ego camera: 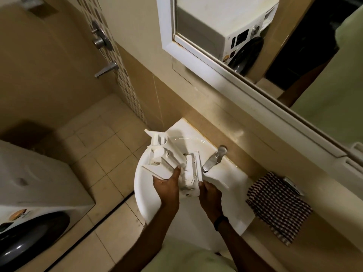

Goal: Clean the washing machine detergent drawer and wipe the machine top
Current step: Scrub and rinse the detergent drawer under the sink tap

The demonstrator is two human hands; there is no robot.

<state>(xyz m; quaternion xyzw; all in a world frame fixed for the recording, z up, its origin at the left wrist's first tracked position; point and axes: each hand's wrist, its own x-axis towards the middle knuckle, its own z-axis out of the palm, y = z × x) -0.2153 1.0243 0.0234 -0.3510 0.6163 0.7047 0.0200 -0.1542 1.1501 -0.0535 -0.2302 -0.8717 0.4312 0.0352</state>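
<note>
1. White plastic detergent drawer (167,157) lies over the sink's (141,193) left rim, long axis pointing away toward the wall; the left hand (167,186) grips its near end.
2. Right hand (209,192) clasps a second white piece (193,172) over the sink's centre; whether both pieces join is unclear.
3. Tap (214,158) stands at the sink's back, spout aimed at that piece; rinsing likely needs the drawer shifted right.
4. Checked cloth (279,205) lies right of the sink.

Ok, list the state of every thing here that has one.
White plastic detergent drawer: out of the machine, held over the white ceramic sink.
Left hand: grips the drawer.
Right hand: grips the drawer's right part.
Chrome tap: no water seen running.
Checked cloth: lying on the counter, untouched.
White washing machine: round door shut.
</note>
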